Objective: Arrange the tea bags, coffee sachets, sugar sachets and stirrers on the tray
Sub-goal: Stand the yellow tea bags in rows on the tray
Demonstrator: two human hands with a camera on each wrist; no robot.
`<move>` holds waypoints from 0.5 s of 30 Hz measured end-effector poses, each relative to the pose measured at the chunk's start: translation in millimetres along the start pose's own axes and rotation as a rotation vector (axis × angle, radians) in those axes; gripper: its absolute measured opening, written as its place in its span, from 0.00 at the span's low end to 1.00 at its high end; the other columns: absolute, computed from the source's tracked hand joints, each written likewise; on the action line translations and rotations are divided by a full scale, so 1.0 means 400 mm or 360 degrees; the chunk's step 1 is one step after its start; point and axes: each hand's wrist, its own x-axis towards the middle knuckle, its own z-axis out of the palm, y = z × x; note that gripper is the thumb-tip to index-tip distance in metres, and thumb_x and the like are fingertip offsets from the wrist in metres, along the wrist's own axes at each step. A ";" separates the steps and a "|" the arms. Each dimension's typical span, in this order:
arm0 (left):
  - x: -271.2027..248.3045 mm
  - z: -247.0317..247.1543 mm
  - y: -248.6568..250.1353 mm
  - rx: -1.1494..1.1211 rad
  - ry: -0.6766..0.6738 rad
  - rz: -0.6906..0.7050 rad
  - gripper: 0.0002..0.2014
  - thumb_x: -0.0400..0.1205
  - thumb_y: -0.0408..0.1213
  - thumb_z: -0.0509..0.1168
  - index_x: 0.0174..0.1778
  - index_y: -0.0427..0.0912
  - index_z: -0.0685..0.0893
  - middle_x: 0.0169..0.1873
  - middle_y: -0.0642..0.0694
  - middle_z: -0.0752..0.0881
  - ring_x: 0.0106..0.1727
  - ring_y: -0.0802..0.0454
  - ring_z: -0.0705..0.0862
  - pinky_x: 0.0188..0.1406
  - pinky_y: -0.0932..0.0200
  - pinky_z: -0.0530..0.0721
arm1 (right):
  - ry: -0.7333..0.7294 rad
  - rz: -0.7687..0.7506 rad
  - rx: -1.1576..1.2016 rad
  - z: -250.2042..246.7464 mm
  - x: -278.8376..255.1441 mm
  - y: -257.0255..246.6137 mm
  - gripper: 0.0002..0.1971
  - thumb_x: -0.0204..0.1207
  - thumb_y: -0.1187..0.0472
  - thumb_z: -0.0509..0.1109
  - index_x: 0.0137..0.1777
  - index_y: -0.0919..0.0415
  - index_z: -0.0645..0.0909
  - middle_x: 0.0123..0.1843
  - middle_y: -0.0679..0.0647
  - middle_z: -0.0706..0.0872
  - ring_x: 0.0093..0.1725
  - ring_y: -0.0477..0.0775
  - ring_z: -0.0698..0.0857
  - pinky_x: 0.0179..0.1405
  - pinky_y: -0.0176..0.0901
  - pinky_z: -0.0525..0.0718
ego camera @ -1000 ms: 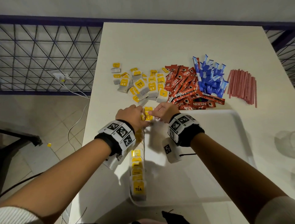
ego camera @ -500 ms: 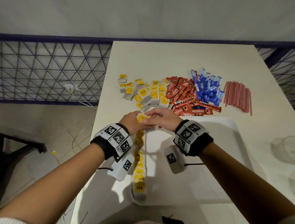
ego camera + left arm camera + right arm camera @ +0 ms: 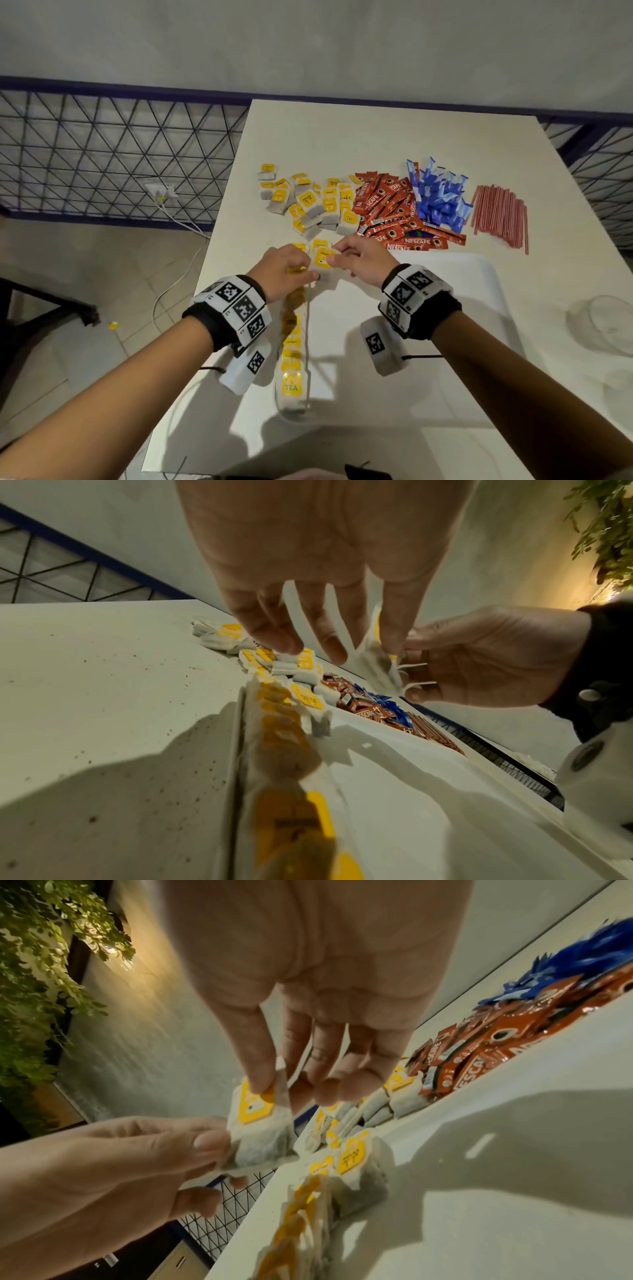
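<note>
A white tray (image 3: 445, 308) lies on the table in front of me. A row of yellow-tagged tea bags (image 3: 293, 346) runs along its left edge. Above the row's far end, my left hand (image 3: 310, 270) and right hand (image 3: 334, 257) pinch one tea bag (image 3: 322, 262) between them. The right thumb and fingers grip its tagged top (image 3: 260, 1096), and the left fingers (image 3: 205, 1145) pinch its lower corner. Beyond the tray lie the loose tea bags (image 3: 308, 205), red coffee sachets (image 3: 387, 209), blue sugar sachets (image 3: 442, 198) and pink stirrers (image 3: 500, 216).
A clear round container (image 3: 609, 318) stands at the table's right edge. A blue metal railing (image 3: 102, 154) and the floor, with a white cable (image 3: 178, 219), lie past the table's left edge. The wall is right behind the table.
Both hands have come up a little from the far end of the row and now hold a single tea bag between them. The head view has tilted upward.
</note>
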 end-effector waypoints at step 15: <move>0.006 0.003 -0.028 0.0388 -0.0080 -0.0152 0.12 0.81 0.45 0.64 0.60 0.53 0.83 0.51 0.48 0.73 0.62 0.47 0.68 0.65 0.56 0.68 | -0.0131 0.0250 -0.0221 0.056 0.057 0.073 0.13 0.75 0.62 0.71 0.32 0.50 0.73 0.27 0.45 0.76 0.37 0.52 0.76 0.44 0.42 0.73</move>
